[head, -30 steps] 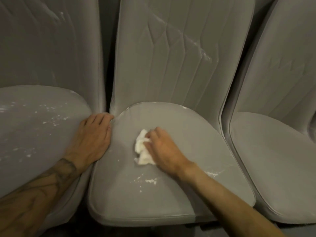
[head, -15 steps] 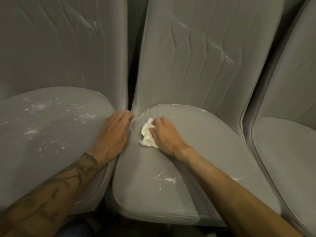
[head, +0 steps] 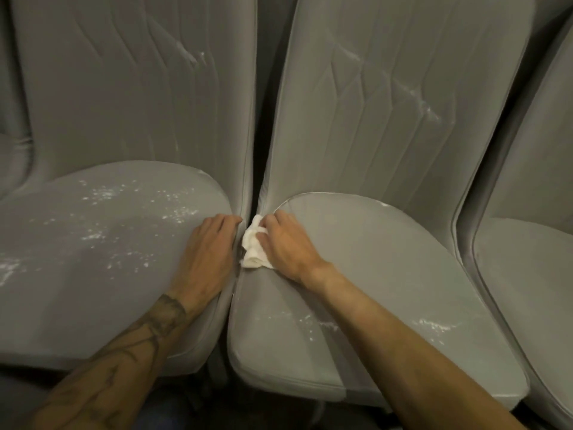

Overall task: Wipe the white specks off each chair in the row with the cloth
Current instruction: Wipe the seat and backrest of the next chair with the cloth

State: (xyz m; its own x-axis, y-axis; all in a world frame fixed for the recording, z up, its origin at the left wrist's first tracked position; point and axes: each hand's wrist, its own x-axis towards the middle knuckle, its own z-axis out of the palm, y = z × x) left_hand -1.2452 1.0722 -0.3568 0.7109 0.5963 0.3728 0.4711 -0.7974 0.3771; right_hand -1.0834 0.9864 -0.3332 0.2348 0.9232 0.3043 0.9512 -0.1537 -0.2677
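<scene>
Counted three grey padded chairs side by side, viewed from above. Found the cloth point(head: 252, 248), white and crumpled, at the rear left corner of the middle chair point(head: 387, 274) seat, hard against the gap to the left chair point(head: 77, 290). Saw the right hand point(head: 285, 246) grasping it, fingers curled over the top, pressing it onto the seat edge. Saw the left hand point(head: 207, 256) released, laid palm-down with fingers relaxed on the right edge of the left chair's seat, fingertips at the crease under the backrest, gripping nothing. Noted both hands just beside each other, parted only by the cloth and the narrow gap between the seats.

Logged white specks point(head: 102, 193) scattered thick over the left chair's seat, mostly rear and middle, plus a smear at its far left edge. Logged a thin white streak point(head: 192, 57) high on the left backrest. On the middle seat, found a small speck patch point(head: 319, 324) near the front, just left of the right forearm point(head: 403, 352), and a second patch point(head: 434, 325) toward the right edge. Found a diagonal white line point(head: 415, 94) along the stitching of the middle backrest.

Caught only part of the right chair point(head: 527, 274) at the frame edge. Noted dark tattoo lines on the left forearm point(head: 124, 352).
</scene>
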